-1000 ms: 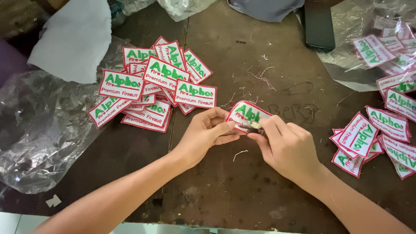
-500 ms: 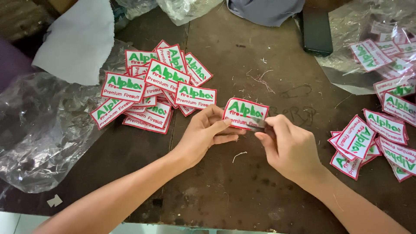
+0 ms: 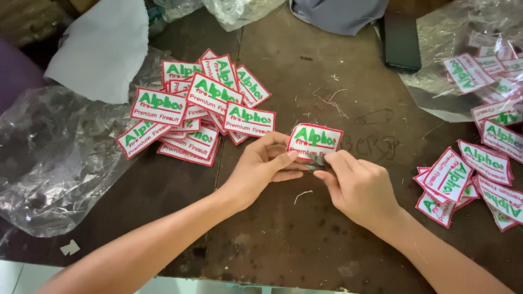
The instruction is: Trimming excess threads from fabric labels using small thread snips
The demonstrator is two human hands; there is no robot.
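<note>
Patch piles (image 3: 201,109) flanking held patch (image 3: 314,140)

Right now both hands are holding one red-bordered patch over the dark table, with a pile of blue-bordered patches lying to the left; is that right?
Not quite: in the head view the pile of patches on the left has red borders, not blue. The left hand and right hand do hold one red-bordered patch over the dark table.

Between both hands, over the table (image 3: 327,250): one patch (image 3: 315,140). Left of it, a heap of patches (image 3: 199,109) beside plastic wrap (image 3: 49,163); right, more patches (image 3: 479,174). Behind, a phone (image 3: 400,41).
</note>
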